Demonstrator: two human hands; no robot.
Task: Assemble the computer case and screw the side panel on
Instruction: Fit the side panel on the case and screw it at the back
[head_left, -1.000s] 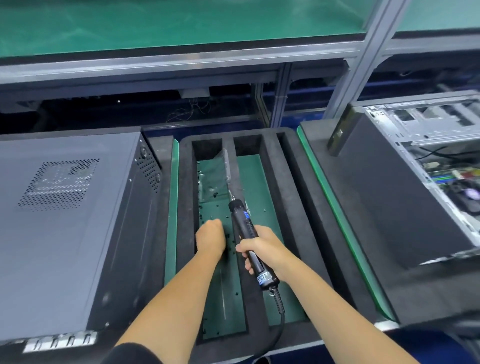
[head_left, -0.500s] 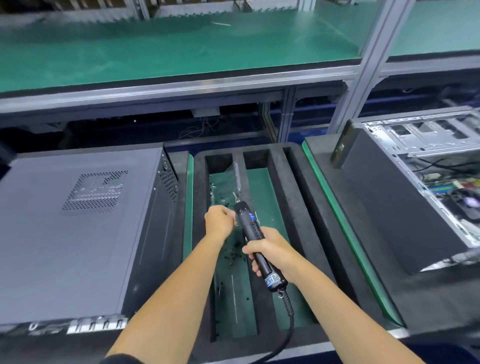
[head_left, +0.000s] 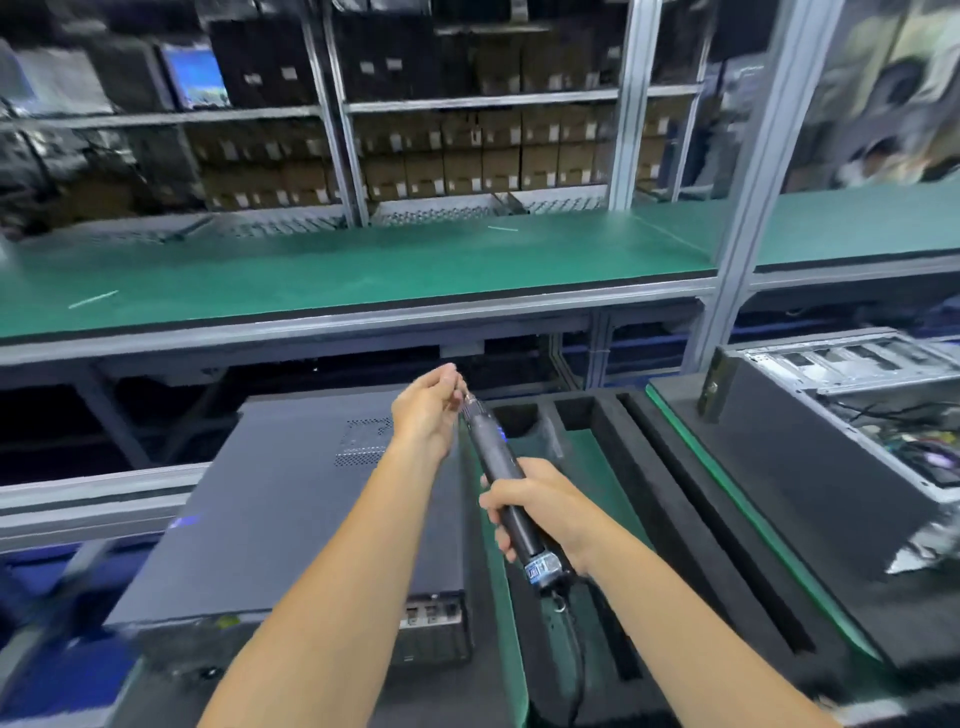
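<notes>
green-matted assembly bench, shelves of boxes behind. closed grey computer case (head_left: 270, 499) lies flat left of the foam tray (head_left: 660, 467); its long axis runs away from me, rear ports toward me. looks heavy, stiff, smooth; i'd hold it by the edges. right hand (head_left: 540, 506) is wrapped round the electric screwdriver (head_left: 506, 480), tip up and away. left hand (head_left: 428, 410) fingers are bunched at the tip, probably seating a screw; can't see one.

**A:** Even, bright overhead light is seen; glare is picked up on the green shelf mat (head_left: 363, 270).

**B:** Motion blur is smeared across the edges, worst top right. Frame posts (head_left: 748, 171) are bent by wide-angle distortion.
</notes>
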